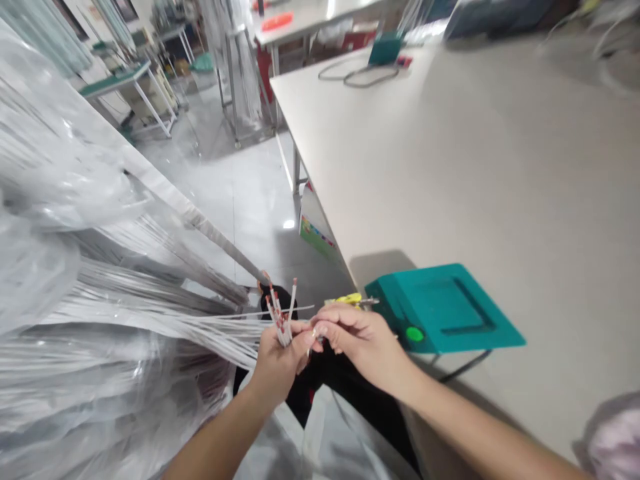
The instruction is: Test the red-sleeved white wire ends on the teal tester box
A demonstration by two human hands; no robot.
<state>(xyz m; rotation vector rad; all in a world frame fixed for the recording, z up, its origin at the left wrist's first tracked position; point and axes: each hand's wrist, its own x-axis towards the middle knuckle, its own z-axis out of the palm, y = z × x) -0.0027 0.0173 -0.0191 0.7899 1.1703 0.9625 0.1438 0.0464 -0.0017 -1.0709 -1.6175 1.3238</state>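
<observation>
My left hand is closed around a bundle of thin white wires, whose reddish, copper-looking ends stick up above the fingers. More white wires run leftward from it, and one lies apart from the others. Thumb and fingers of my right hand are pinched together at the left fingertips. What they hold is too small and too covered to name. Just beyond the right hand, a yellow-handled tool lies partly hidden near the table edge. Beside it stands a teal box-like device with a green round button.
A large pale table fills the right side. On its far end sits a small teal box with a looped cable. Plastic-wrapped wire bundles hang at my left along a slanted rail. Another workbench stands farther back.
</observation>
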